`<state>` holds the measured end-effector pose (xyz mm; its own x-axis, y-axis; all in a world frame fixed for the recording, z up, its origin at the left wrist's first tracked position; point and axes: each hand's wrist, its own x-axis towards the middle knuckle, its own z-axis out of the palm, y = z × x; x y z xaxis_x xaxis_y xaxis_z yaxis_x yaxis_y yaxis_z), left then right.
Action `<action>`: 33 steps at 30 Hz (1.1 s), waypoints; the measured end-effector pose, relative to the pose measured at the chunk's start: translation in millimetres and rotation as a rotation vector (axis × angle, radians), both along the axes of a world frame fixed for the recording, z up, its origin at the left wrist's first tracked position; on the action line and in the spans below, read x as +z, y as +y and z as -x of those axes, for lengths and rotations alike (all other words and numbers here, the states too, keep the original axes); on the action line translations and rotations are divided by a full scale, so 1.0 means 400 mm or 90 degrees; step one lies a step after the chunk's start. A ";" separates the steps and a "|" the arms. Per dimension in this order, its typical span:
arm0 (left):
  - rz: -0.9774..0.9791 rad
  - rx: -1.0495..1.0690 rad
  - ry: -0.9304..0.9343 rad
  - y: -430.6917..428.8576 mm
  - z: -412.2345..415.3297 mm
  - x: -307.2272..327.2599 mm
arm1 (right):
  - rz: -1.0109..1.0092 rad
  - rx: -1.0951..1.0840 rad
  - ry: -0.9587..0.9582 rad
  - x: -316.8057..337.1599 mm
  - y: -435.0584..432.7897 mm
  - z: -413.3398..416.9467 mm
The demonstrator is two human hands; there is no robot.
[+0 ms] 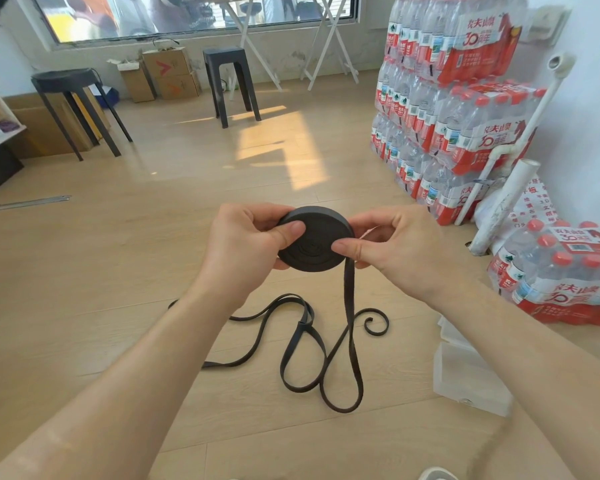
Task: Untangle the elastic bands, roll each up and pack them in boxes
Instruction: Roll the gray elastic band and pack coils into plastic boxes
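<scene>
Both hands hold the roll [312,251] of black band mid-view, above the floor [153,271]. The left hand [243,244] grips it at its 9 o'clock, thumb on the face. The right hand [395,244] pinches it at 3 o'clock. The loose band [350,292] drops from the roll's 5 o'clock and lies looped on the floor at 6. A clear box [465,379] lies at 4 o'clock.

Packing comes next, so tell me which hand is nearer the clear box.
Right. The right hand grips the roll above and left of the box; the left hand grips the roll's far side, farther off.
</scene>
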<state>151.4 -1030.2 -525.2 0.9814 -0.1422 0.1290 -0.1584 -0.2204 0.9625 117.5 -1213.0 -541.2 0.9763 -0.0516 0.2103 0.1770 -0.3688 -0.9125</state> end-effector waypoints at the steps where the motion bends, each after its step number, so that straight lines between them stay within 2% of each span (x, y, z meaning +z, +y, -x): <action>1: 0.001 0.000 0.000 0.000 -0.001 -0.001 | 0.006 -0.002 -0.001 0.000 0.001 0.000; 11: 0.033 0.019 0.039 0.004 -0.006 -0.004 | 0.017 0.009 -0.024 0.000 0.009 0.002; 18: 0.100 0.036 0.102 0.000 -0.001 -0.003 | 0.015 -0.002 -0.053 -0.001 0.012 0.001; 23: 0.077 -0.030 0.174 0.007 -0.008 -0.009 | 0.113 -0.009 -0.067 -0.004 0.009 0.001; 26: -0.028 -0.104 0.151 0.013 -0.016 -0.010 | 0.235 -0.002 -0.093 -0.002 0.008 0.006; 30: -0.369 -0.142 -0.155 0.010 -0.001 -0.005 | 0.463 0.022 -0.168 -0.002 0.007 0.005; 33: -0.581 -0.166 -0.257 -0.006 0.020 -0.006 | 0.531 0.061 -0.209 -0.015 0.026 0.004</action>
<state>143.5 -1032.5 -527.6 0.8139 -0.5531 0.1782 -0.5799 -0.7535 0.3098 115.8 -1202.4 -547.1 0.8527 0.3215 0.4118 0.4460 -0.8584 -0.2533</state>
